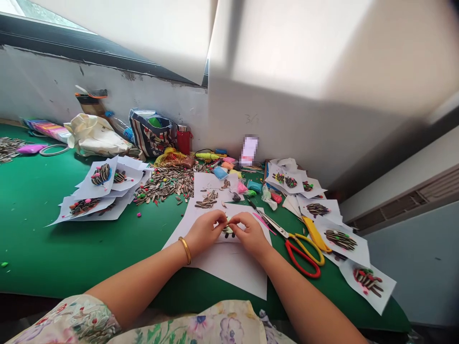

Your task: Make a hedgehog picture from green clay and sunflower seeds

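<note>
My left hand (205, 233), with a gold bangle (185, 251) on its wrist, is closed in a pinch. My right hand (252, 236) pinches too, its fingertips meeting the left ones. Whatever lies between them is too small to make out. Just below the fingertips, a pale green clay shape (228, 230) with dark seed-like pieces at its lower edge rests on white paper (241, 273), partly hidden by the fingers. Beyond my hands, striped sunflower seeds (207, 199) lie on another white sheet (201, 181). A black pen (255, 207) and scissors (292, 236) with red and yellow handles are right of my right hand.
Sheets with seed-and-clay figures lie left (102, 175) and right (340, 239) on the green table (150, 248). A seed heap (168, 184), bagged clay (254, 186), a yellow-handled cutter (315, 234), a red flask (183, 140) and a striped bag (150, 134) stand farther off.
</note>
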A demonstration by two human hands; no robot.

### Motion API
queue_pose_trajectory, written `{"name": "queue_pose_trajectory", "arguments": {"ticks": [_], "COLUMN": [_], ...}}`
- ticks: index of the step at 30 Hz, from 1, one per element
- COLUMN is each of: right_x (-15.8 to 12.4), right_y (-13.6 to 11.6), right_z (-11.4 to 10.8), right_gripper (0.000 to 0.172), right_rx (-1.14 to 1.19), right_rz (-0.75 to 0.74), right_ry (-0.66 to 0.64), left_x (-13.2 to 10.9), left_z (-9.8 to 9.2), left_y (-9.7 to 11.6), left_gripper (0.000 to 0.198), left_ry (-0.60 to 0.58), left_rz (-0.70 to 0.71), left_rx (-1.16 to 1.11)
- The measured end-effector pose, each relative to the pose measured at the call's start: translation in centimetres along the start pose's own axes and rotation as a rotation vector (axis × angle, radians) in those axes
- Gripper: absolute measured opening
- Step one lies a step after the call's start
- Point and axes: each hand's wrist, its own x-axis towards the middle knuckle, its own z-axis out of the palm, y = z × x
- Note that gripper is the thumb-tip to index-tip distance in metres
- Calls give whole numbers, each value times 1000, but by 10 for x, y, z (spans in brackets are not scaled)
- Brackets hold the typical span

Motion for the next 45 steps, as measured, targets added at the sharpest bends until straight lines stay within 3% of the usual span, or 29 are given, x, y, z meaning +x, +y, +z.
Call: {"name": "queue_pose_trajectory", "arguments": {"ticks": [7, 13, 18, 27, 45], "right_x": [-1, -1, -3, -4, -7], "right_y": [4, 5, 7, 3, 4], "right_z": [-1, -5, -6, 0, 10], "right_gripper": [14, 10, 9, 8, 11], "right_rx": [-67, -179, -326, -517, -715], "right_rz": [35, 21, -52, -160, -287], "right_ry": [-34, -138, -200, -174, -135], "left_x": [-2, -11, -18, -25, -33], "left_z": [0, -10, -10, -6, -4], "left_y": [-6, -11, -11, -6, -9], "left_gripper": [6, 10, 12, 17, 19], "left_ry": [15, -15, -70, -152, -145], "left_rz": [-3, 179, 207, 253, 266], "left_rx": [-28, 268, 457, 656, 698]}}
